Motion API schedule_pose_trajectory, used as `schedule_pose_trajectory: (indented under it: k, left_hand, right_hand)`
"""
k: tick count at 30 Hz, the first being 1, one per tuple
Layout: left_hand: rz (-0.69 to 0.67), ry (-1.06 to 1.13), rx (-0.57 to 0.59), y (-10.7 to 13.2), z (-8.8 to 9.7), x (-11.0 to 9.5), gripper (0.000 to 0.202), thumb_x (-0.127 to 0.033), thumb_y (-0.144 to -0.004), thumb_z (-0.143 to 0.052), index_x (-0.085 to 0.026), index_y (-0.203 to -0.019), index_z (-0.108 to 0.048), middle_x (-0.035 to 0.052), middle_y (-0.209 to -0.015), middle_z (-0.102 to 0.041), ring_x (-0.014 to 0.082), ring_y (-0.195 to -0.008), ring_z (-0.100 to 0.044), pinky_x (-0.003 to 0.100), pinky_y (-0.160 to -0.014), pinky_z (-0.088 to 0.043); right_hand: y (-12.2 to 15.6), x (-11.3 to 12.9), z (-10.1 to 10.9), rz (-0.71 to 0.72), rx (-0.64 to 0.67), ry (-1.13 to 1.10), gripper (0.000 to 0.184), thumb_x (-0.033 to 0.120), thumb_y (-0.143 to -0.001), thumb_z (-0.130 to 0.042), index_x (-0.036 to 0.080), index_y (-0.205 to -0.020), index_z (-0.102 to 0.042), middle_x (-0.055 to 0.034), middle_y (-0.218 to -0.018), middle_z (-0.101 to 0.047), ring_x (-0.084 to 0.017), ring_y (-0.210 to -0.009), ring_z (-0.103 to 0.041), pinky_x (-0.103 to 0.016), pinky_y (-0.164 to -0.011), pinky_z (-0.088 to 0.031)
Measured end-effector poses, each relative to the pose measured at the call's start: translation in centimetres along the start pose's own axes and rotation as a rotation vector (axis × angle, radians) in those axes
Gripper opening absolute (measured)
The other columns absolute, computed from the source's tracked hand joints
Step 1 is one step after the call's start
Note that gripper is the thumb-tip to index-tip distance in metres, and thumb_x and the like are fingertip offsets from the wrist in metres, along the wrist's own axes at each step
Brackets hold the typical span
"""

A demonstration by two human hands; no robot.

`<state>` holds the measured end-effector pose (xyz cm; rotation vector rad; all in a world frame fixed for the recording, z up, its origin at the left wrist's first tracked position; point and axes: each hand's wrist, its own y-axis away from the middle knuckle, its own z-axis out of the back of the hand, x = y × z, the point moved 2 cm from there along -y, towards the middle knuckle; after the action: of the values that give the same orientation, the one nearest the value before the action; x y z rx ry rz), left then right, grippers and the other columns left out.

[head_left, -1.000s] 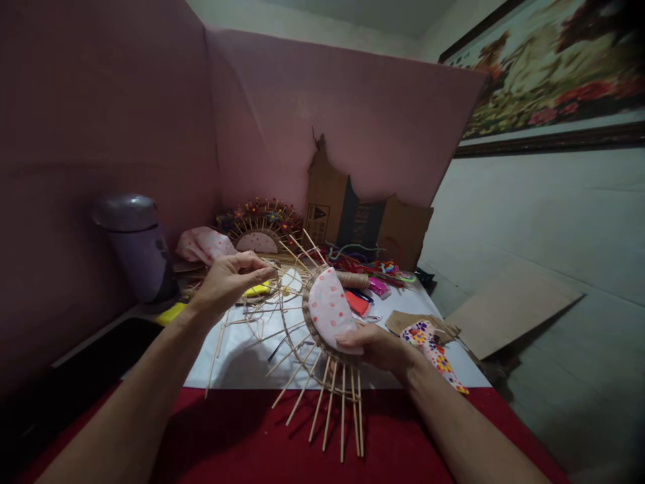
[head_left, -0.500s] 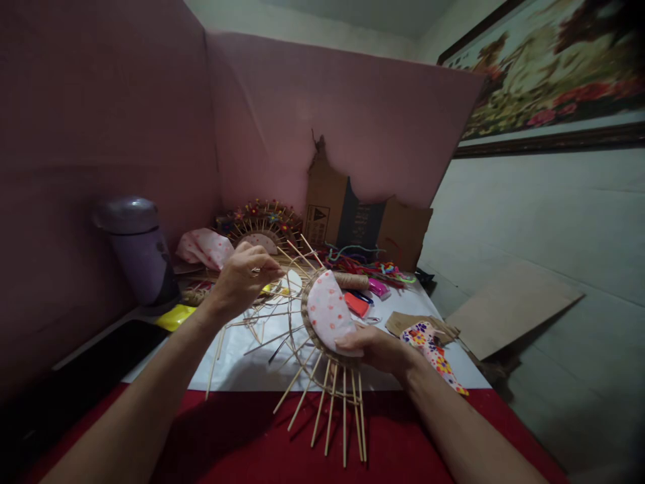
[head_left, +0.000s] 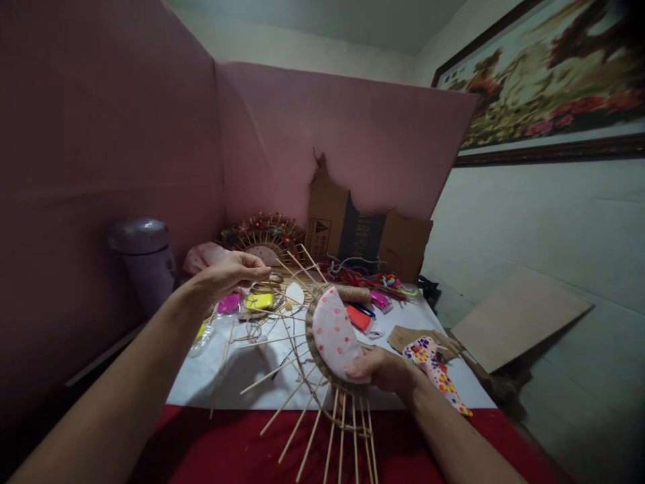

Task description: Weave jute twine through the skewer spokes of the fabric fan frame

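My right hand (head_left: 381, 369) grips the lower edge of a half-round craft piece (head_left: 333, 333): pink dotted fabric with a woven brown rim and thin bamboo sticks (head_left: 322, 430) fanning out below and to the left. My left hand (head_left: 229, 273) is raised further back on the left, fingers pinched together on a thin strand or stick that I cannot make out clearly. Below that hand lie loose sticks and small yellow (head_left: 259, 301) and pink (head_left: 229, 303) packets.
A white sheet (head_left: 236, 376) covers the table over a red cloth (head_left: 226, 450). A finished stick fan with beads (head_left: 265, 232) stands at the back by a torn cardboard box (head_left: 353, 225). A purple flask (head_left: 144, 259) stands left. Coloured pipe cleaners (head_left: 363, 272), twine spool (head_left: 353, 293) and flowered fabric (head_left: 436, 366) lie right.
The view has tilted down and shifted. My left hand has moved slightly up and back, still pinched. My right hand keeps its grip on the craft piece, which now sits lower in view.
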<state>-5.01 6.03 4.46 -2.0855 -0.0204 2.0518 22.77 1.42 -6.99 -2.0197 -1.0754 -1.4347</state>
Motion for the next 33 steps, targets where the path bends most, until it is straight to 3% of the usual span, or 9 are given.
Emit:
schedule_pose_trajectory:
  k: [4, 7, 12, 16, 20, 25, 29, 33]
  left_hand:
    - [0.083, 0.044, 0.136, 0.0, -0.6, 2.1, 0.023, -0.022, -0.056, -0.075, -0.014, -0.048, -0.056, -0.0025, -0.045, -0.045, 0.0051, -0.04, -0.035, 0.019, -0.039, -0.02]
    - [0.109, 0.085, 0.162, 0.6, -1.6, 4.0, 0.024, -0.021, -0.059, -0.074, -0.013, -0.049, -0.053, -0.0057, -0.044, -0.039, 0.0031, -0.039, -0.028, 0.019, -0.039, -0.016]
    - [0.126, 0.193, 0.167, 2.2, -3.3, 5.8, 0.017, -0.024, -0.067, -0.071, -0.013, -0.063, -0.058, -0.0067, -0.047, -0.04, 0.0017, -0.039, -0.027, 0.017, -0.039, -0.014]
    - [0.171, 0.295, 0.174, 3.2, -4.1, 6.2, 0.015, -0.021, -0.068, -0.07, -0.014, -0.065, -0.057, -0.0002, -0.062, -0.058, 0.0033, -0.048, -0.044, 0.014, -0.042, -0.027]
    - [0.205, 0.441, 0.201, 3.7, -4.7, 6.1, 0.012, -0.02, -0.07, -0.068, -0.014, -0.071, -0.058, 0.0088, -0.091, -0.066, 0.0099, -0.071, -0.059, 0.019, -0.06, -0.044]
    - [0.229, 0.655, 0.251, 3.9, -5.0, 5.9, 0.012, -0.006, -0.067, -0.065, -0.013, -0.073, -0.057, 0.0109, -0.094, -0.067, 0.0117, -0.072, -0.063, 0.02, -0.062, -0.048]
    - [0.245, 0.685, 0.206, 3.8, -5.2, 5.8, 0.015, -0.003, -0.066, -0.063, -0.011, -0.078, -0.059, 0.0101, -0.087, -0.066, 0.0111, -0.068, -0.062, 0.018, -0.057, -0.048]
    - [0.221, 0.738, 0.152, 3.8, -5.3, 5.6, 0.014, 0.0, -0.066, -0.062, -0.012, -0.072, -0.057, 0.0054, -0.079, -0.064, 0.005, -0.058, -0.056, 0.012, -0.053, -0.046]
  right_hand:
    - [-0.1, 0.0, -0.1, 0.024, -0.005, -0.017, 0.037, 0.027, -0.051, -0.076, 0.012, -0.084, -0.067, -0.0025, -0.073, -0.064, -0.012, -0.063, -0.054, -0.02, -0.055, -0.041]
    - [-0.2, -0.1, -0.2, 0.035, 0.006, -0.026, 0.039, 0.031, -0.056, -0.072, 0.01, -0.09, -0.067, -0.0058, -0.076, -0.066, -0.015, -0.064, -0.058, -0.023, -0.056, -0.044]
    - [-0.4, -0.1, -0.5, 0.063, -0.055, -0.047, 0.037, 0.032, -0.06, -0.07, 0.01, -0.089, -0.065, -0.0065, -0.076, -0.067, -0.015, -0.064, -0.061, -0.026, -0.061, -0.047]
    - [-0.5, 0.2, -1.2, 0.075, -0.119, -0.075, 0.036, 0.03, -0.061, -0.069, 0.009, -0.09, -0.064, -0.0071, -0.073, -0.066, -0.016, -0.061, -0.062, -0.027, -0.06, -0.048]
    - [-0.6, 0.1, -1.7, 0.077, -0.108, -0.111, 0.038, 0.028, -0.06, -0.069, 0.009, -0.092, -0.063, -0.0075, -0.074, -0.066, -0.017, -0.063, -0.062, -0.027, -0.06, -0.048]
    - [-0.5, -0.3, -1.9, 0.049, -0.074, -0.198, 0.037, 0.028, -0.067, -0.067, 0.01, -0.098, -0.061, -0.0079, -0.078, -0.067, -0.017, -0.067, -0.062, -0.029, -0.065, -0.048]
    - [-0.4, -0.4, -2.3, 0.046, -0.045, -0.241, 0.037, 0.029, -0.068, -0.067, 0.01, -0.099, -0.061, -0.0092, -0.079, -0.067, -0.017, -0.067, -0.061, -0.03, -0.066, -0.048]
    - [-0.6, -0.4, -2.6, 0.052, -0.032, -0.331, 0.036, 0.029, -0.069, -0.067, 0.013, -0.101, -0.06, -0.0074, -0.082, -0.066, -0.017, -0.07, -0.061, -0.03, -0.068, -0.048]
